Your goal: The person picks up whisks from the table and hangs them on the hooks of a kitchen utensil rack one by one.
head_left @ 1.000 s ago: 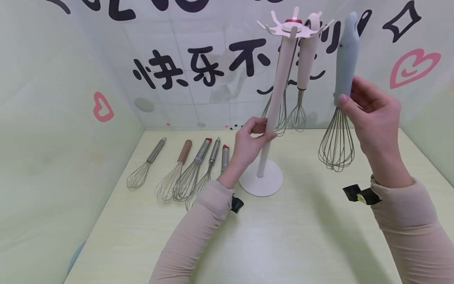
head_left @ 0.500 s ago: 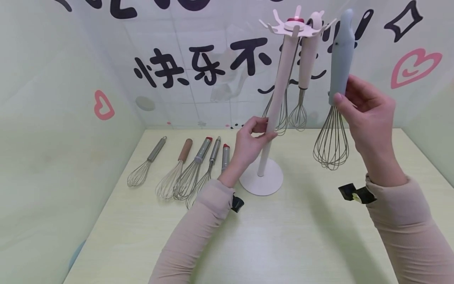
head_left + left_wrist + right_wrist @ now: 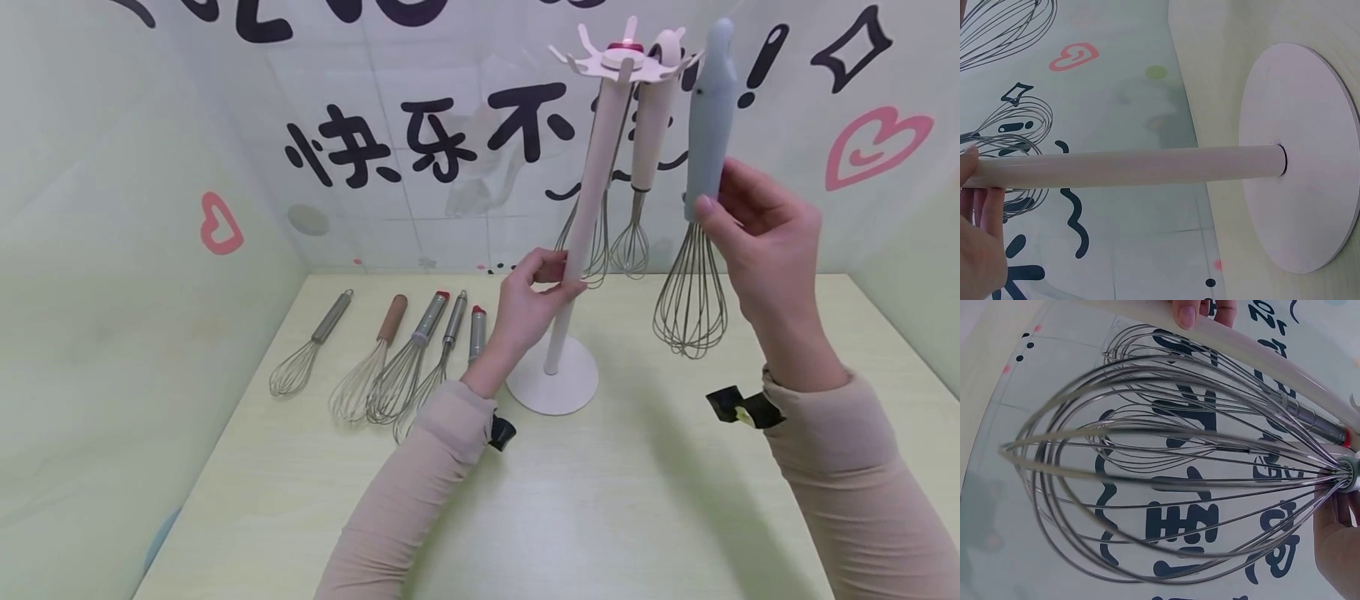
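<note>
Whisk stand [image 3: 595, 175] on the table [image 3: 600, 517], its pole gripped by my left hand [image 3: 528, 302]; my right hand [image 3: 776, 242] grips the blue whisk [image 3: 707, 154] near the hooks [image 3: 600, 72], apparently not yet hung. I count two hung whisks [image 3: 649, 142], five loose whisks [image 3: 431, 318] remaining.

The back wall [image 3: 442, 71] is pale and carries a faint grid [image 3: 435, 219], large black characters [image 3: 527, 121], a black four-pointed star [image 3: 851, 47] and a pink heart outline [image 3: 877, 147]. The pale-green left wall [image 3: 112, 292] bears a smaller pink heart [image 3: 221, 223]. The light wood-grain tabletop [image 3: 585, 533] extends to the back wall and shows a soft reflection [image 3: 551, 500].
</note>
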Demonstrator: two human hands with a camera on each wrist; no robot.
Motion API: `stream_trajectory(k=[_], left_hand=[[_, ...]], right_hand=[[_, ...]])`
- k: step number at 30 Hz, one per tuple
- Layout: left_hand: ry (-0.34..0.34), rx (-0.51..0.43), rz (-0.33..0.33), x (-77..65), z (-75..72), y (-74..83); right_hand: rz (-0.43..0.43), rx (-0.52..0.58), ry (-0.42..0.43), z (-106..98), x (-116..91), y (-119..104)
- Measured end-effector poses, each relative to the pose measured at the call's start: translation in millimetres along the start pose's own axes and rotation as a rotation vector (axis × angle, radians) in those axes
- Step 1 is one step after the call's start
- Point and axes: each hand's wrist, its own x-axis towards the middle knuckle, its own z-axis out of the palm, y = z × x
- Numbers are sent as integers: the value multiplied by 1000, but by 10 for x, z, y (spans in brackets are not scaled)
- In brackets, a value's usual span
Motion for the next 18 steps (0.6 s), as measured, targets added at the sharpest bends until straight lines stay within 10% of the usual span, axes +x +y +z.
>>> stream_trajectory(k=[18], left_hand=[[-3, -9, 11, 2, 0, -4]], right_hand=[[-23, -45, -4, 82, 17, 42]])
